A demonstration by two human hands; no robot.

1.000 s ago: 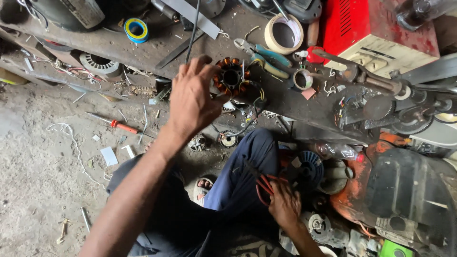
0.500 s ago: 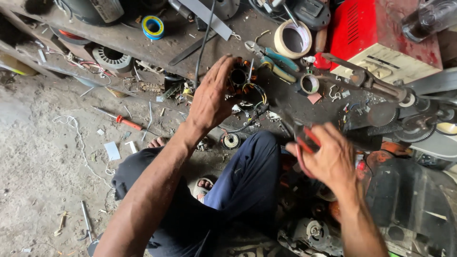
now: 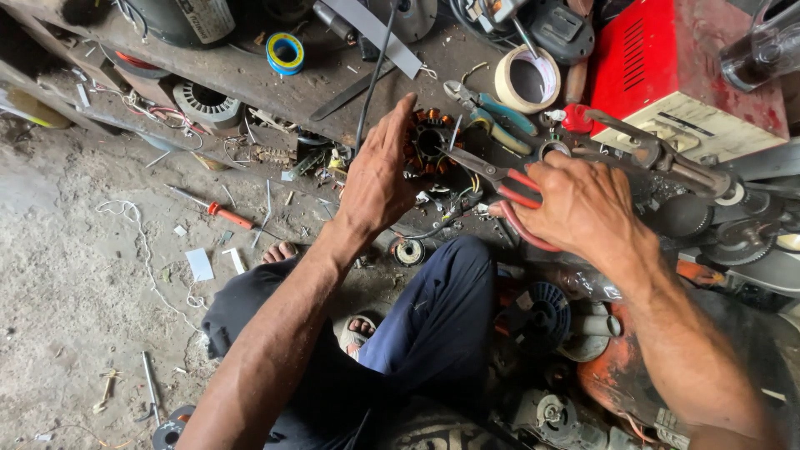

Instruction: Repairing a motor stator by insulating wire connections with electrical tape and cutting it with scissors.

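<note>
Since the earlier frame, the right hand (image 3: 579,204) has been travelling up from beside the knee to the worktop (image 3: 275,87), and it is now closing around the red handles of a pair of scissors (image 3: 500,179), whose blades are pointing at the stator (image 3: 429,142). That stator, a round copper-wound motor core, is sitting on the worktop edge, and the left hand (image 3: 375,179) is pressing against its left side with fingers spread and curled about it. Just beyond the stator, blue-handled pliers (image 3: 492,112) are lying flat, with a roll of masking tape (image 3: 527,79) standing beside them. Further right, a red metal box (image 3: 658,58) is resting on the worktop. To the far left, a blue and yellow tape roll (image 3: 285,52) is lying on the boards, and down on the dusty floor (image 3: 75,283) a red-handled screwdriver (image 3: 212,208) is lying among scraps.
</note>
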